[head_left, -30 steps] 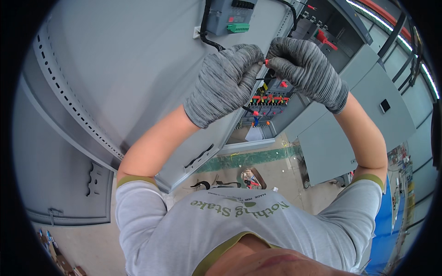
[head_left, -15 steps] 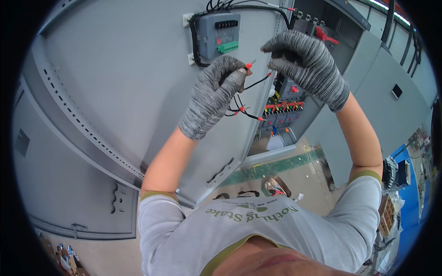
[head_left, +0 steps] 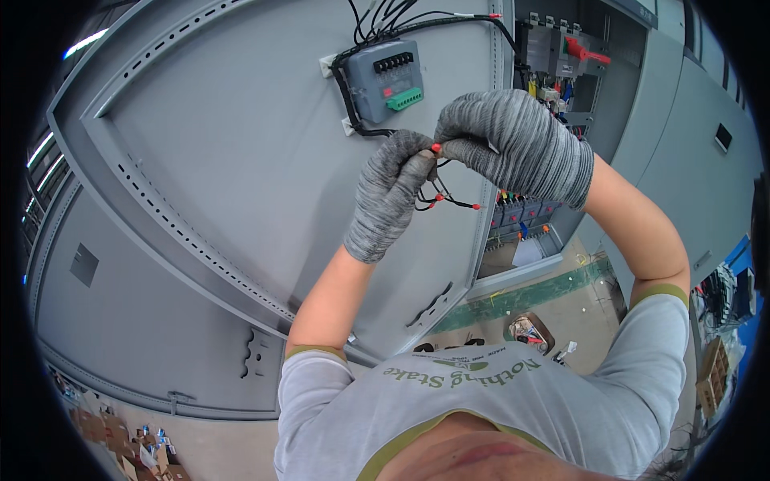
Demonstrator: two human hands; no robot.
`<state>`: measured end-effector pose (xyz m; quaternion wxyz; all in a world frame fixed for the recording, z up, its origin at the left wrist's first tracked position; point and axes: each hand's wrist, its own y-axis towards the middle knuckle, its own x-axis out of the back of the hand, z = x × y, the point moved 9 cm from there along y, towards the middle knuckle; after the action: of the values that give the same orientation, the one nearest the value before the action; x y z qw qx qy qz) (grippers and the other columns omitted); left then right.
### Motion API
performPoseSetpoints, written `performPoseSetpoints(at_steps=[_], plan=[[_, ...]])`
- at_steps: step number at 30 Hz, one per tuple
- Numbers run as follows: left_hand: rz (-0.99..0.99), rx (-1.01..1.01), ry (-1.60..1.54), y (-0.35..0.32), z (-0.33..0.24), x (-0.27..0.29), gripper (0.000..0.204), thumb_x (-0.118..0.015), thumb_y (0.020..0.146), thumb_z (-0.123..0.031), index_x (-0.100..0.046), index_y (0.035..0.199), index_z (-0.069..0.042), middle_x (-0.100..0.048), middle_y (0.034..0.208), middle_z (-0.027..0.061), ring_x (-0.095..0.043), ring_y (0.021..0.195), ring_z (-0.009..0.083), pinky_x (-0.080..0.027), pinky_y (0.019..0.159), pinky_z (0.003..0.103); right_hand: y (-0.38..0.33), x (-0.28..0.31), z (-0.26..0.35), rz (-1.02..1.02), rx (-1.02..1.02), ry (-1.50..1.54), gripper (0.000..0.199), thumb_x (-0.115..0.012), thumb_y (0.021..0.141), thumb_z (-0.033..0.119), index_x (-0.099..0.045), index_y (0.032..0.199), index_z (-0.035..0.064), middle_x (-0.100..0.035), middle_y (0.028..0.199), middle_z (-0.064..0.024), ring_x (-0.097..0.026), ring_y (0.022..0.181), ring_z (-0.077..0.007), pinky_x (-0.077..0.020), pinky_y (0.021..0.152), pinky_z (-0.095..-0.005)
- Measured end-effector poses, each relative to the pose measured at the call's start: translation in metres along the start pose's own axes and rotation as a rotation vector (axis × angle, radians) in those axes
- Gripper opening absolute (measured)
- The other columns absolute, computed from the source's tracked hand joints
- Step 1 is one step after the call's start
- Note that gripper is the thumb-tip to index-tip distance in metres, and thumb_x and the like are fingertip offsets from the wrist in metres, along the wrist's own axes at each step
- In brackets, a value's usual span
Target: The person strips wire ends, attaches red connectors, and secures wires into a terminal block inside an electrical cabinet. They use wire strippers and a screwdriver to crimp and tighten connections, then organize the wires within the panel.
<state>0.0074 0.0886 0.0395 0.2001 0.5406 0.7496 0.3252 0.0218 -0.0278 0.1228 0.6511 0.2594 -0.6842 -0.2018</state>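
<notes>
Both my hands wear grey knitted gloves and meet in front of a grey cabinet door [head_left: 265, 112]. My left hand [head_left: 385, 196] is closed in a pinch on a black wire, its red end sleeve [head_left: 435, 148] showing at the fingertips. Against that same sleeve, the thumb and finger of my right hand [head_left: 521, 148] are pinched together from the other side. Other black wires with red end sleeves [head_left: 476, 207] dangle just below. A grey module [head_left: 383, 76] with a green terminal block [head_left: 404, 99] is fixed to the door above my left hand.
A black cable bundle [head_left: 433, 24] runs along the door's top. Right of it stands an open cabinet with a red handle [head_left: 587, 53] and rows of breakers [head_left: 521, 212] inside. On the floor lies a tray of small items [head_left: 530, 332]; cardboard boxes [head_left: 108, 433] lie lower left.
My right hand has come down and left to meet the red end sleeve held in my left hand. The whole view has shifted, with the cabinet door now farther right.
</notes>
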Motion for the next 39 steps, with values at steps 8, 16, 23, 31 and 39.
performPoseSetpoints(at_steps=[8,16,23,31,39], plan=[[0.121,-0.116,0.389,0.005,-0.018,-0.014,0.016,-0.053,0.092,-0.012,-0.059,0.100,0.001,-0.058,0.078,0.0069,-0.054,0.072,0.0116,-0.045,0.067,0.026,-0.006,-0.016,-0.012,0.186,0.015,-0.305,0.015,-0.059,0.087,0.016,-0.058,0.099,0.0066,-0.062,0.084,-0.0114,-0.063,0.080,-0.0295,-0.0509,0.072,-0.0381],[0.134,-0.217,0.484,0.008,-0.027,-0.018,0.014,-0.055,0.090,-0.011,-0.062,0.093,0.000,-0.059,0.072,0.0095,-0.056,0.060,0.0156,-0.047,0.058,0.029,-0.010,-0.012,-0.019,0.254,-0.039,-0.064,0.022,-0.059,0.088,0.016,-0.060,0.103,0.0001,-0.063,0.080,-0.0159,-0.064,0.074,-0.0296,-0.0520,0.070,-0.0344],[0.085,-0.223,0.485,0.008,-0.025,-0.015,0.013,-0.055,0.089,-0.010,-0.063,0.091,0.001,-0.061,0.071,0.0101,-0.056,0.061,0.0168,-0.046,0.059,0.029,-0.008,-0.011,-0.019,0.189,-0.106,-0.173,0.014,-0.056,0.088,0.016,-0.059,0.092,0.0028,-0.060,0.071,-0.0143,-0.062,0.070,-0.0314,-0.0517,0.067,-0.0387],[0.267,-0.011,0.345,0.015,-0.020,-0.016,0.022,-0.049,0.090,-0.018,-0.060,0.086,0.000,-0.057,0.071,0.0068,-0.054,0.069,0.0138,-0.045,0.068,0.029,-0.011,-0.007,-0.015,0.157,0.063,-0.131,0.017,-0.057,0.087,0.015,-0.060,0.100,0.0040,-0.062,0.077,-0.0138,-0.063,0.069,-0.0310,-0.0525,0.065,-0.0376],[0.222,-0.060,0.240,0.014,-0.016,-0.010,0.019,-0.050,0.090,-0.016,-0.060,0.088,0.000,-0.059,0.073,0.0076,-0.054,0.069,0.0145,-0.045,0.068,0.029,-0.005,-0.003,-0.009,0.057,0.055,-0.111,0.015,-0.057,0.088,0.016,-0.062,0.096,0.0027,-0.063,0.075,-0.0141,-0.064,0.068,-0.0297,-0.0523,0.063,-0.0357]])
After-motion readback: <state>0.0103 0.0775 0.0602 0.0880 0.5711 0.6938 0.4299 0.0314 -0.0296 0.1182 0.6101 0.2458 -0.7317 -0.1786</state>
